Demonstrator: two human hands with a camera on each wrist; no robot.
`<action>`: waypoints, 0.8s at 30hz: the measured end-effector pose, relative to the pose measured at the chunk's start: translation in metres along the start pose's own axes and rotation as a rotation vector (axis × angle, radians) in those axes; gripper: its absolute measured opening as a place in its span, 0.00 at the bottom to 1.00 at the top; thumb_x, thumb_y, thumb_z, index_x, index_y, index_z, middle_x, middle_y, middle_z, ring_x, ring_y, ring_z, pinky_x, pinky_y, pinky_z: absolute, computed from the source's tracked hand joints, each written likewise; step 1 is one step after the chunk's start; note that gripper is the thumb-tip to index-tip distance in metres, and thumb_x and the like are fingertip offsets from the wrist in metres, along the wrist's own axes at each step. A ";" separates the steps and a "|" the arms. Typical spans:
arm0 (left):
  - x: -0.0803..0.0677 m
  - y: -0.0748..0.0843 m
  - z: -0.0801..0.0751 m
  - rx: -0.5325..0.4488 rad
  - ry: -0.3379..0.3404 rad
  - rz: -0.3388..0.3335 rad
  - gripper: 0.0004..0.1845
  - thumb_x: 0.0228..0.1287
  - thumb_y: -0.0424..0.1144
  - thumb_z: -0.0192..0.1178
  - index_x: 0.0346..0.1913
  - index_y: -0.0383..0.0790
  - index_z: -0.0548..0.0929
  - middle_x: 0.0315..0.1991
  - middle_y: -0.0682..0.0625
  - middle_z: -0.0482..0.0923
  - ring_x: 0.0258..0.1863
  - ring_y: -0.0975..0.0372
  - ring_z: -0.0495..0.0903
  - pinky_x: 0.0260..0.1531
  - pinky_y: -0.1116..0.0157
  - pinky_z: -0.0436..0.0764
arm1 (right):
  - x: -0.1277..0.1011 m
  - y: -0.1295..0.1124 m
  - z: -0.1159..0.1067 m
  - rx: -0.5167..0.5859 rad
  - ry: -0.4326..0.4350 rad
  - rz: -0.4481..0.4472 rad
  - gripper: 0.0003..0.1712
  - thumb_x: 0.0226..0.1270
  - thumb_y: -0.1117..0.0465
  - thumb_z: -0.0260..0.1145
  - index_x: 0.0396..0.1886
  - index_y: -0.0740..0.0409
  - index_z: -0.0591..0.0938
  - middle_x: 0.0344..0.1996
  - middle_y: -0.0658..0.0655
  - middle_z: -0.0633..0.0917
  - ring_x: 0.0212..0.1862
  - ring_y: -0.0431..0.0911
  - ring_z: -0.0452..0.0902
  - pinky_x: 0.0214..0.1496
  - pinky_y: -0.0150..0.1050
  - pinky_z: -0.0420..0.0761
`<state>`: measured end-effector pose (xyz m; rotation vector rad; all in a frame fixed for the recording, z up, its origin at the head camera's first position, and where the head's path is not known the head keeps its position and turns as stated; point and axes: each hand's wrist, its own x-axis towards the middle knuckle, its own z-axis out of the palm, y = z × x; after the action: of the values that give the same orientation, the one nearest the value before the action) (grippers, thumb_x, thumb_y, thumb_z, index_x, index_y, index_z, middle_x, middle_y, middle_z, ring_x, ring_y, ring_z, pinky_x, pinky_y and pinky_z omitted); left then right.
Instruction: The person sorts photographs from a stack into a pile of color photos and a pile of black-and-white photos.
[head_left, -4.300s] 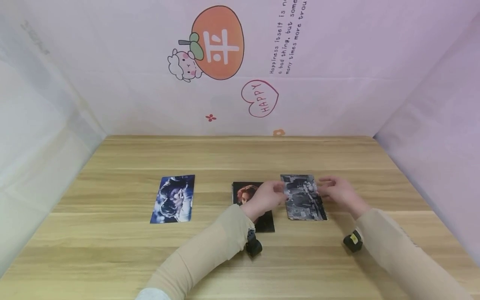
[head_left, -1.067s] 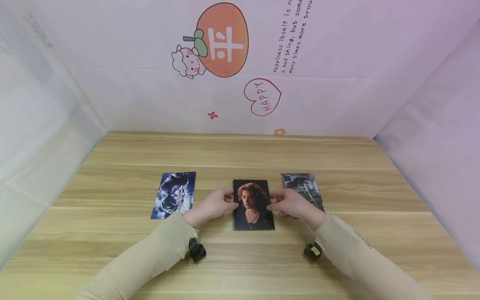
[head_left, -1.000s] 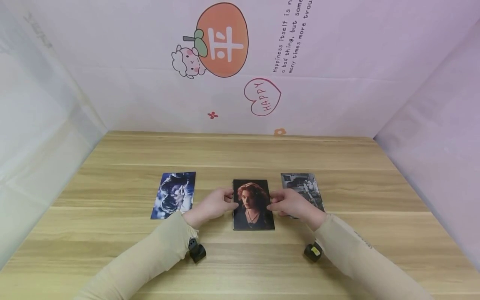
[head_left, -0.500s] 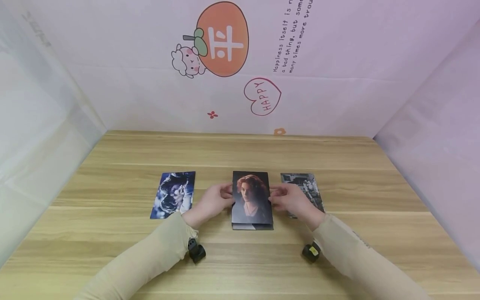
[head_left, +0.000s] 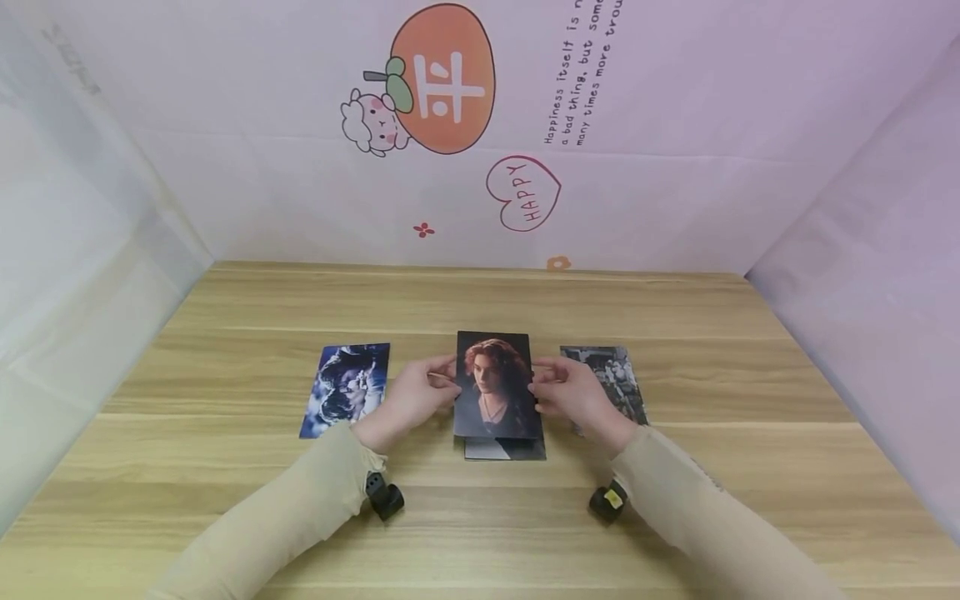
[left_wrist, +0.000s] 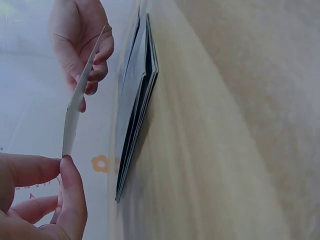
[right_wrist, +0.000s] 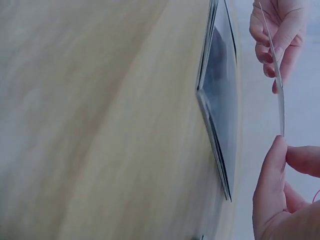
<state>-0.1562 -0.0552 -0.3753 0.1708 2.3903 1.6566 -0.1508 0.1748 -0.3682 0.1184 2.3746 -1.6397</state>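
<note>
Fingers (left_wrist: pixel 30 170) of both hands pinch the side edges of one portrait photo (head_left: pixel 492 383), lifted clear of what lies under it.

Worktop (head_left: pixel 480 517): pale wood grain, backed and flanked by pinkish-white printed sheeting with an orange cartoon fruit (head_left: pixel 442 79) and a "HAPPY" heart (head_left: pixel 522 193).

Sleeves: beige, both forearms reaching in from the near edge, a small black camera unit at each wrist.

Photo stack (head_left: pixel 504 448): dark cards lying flat at the centre of the worktop, directly under the raised portrait; the wrist views show several sheets, edges slightly fanned.

Portrait photo: held above the stack, tilted with its face to the head camera, bowed slightly between the two grips.

Left hand (head_left: pixel 415 398): thumb and forefinger on the photo's left edge.

Right hand (head_left: pixel 573 397): thumb and fingers on the right edge.

Blue-toned photo (head_left: pixel 347 389): flat, left of the stack, apart from it.

Grey-toned photo (head_left: pixel 609 383): flat, right of the stack, partly hidden by the right hand.
</note>
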 end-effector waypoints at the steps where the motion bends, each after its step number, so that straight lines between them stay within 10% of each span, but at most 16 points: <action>1: 0.000 0.000 -0.001 -0.004 -0.002 0.001 0.31 0.56 0.23 0.59 0.65 0.29 0.67 0.48 0.38 0.77 0.39 0.57 0.82 0.34 0.66 0.84 | 0.000 -0.001 0.001 0.005 0.002 -0.003 0.27 0.64 0.70 0.60 0.64 0.67 0.69 0.40 0.59 0.79 0.33 0.39 0.79 0.37 0.34 0.84; 24: -0.014 -0.007 -0.046 0.008 -0.024 0.018 0.28 0.64 0.27 0.56 0.68 0.32 0.65 0.51 0.37 0.74 0.47 0.56 0.80 0.41 0.66 0.83 | 0.008 -0.014 0.034 0.246 -0.040 -0.039 0.31 0.62 0.76 0.59 0.66 0.65 0.67 0.35 0.54 0.79 0.32 0.37 0.78 0.36 0.32 0.83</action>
<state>-0.1542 -0.1022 -0.3650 0.2129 2.3847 1.6441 -0.1555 0.1375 -0.3686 0.0836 2.1503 -1.9284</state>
